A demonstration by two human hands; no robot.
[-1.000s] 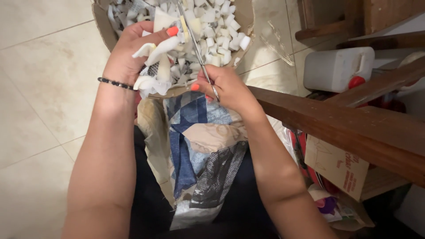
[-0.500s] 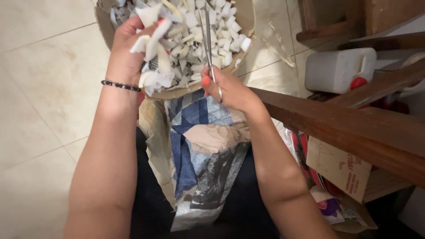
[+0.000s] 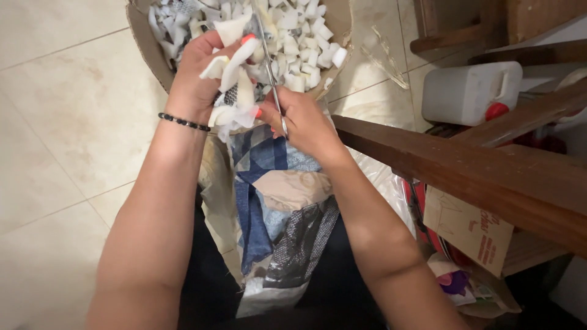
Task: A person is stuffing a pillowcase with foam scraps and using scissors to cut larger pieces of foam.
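I saw the left hand (image 3: 205, 73) clamped on limp white fabric strips (image 3: 235, 82); the right hand (image 3: 302, 119) gripped thin metal scissors (image 3: 269, 61).

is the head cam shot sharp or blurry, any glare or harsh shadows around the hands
Head view: soft, even light, no hard shadows; mild sheen on the floor tiles. Left hand and right hand read fairly sharp; the scissors look thin and slightly smeared; edges bend a little.

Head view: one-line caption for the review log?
Left hand bunches white fabric strips while right hand works scissors over a box of cut pieces.
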